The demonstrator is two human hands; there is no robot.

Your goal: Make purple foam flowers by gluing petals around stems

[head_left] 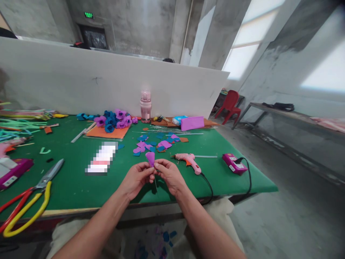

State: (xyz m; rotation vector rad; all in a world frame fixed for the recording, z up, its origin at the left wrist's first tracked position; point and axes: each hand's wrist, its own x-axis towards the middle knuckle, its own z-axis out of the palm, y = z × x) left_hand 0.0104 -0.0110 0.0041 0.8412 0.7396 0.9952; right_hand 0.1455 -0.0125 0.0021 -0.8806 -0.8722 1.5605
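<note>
Between my two hands a purple paper petal (150, 158) stands upright on a thin wire (155, 185) that sticks out below my fingers. My left hand (140, 176) pinches the petal's base from the left. My right hand (167, 173) closes its fingertips on the same base from the right. Just beyond lie loose purple and blue petals (164, 144) on the green table (81, 194). To the right of my right hand rests a pink glue gun (190, 160), with a clear glue stick at its back. Finished purple and blue paper flowers (110, 120) are heaped farther back on orange paper.
Large scissors (45, 180) with red and yellow handles lie at left. A purple power box (234, 163) with a plugged-in cord sits at right. At the back stand a pink bottle (146, 106) and a white partition (118, 79). Folded purple paper (192, 123) lies near thin wires.
</note>
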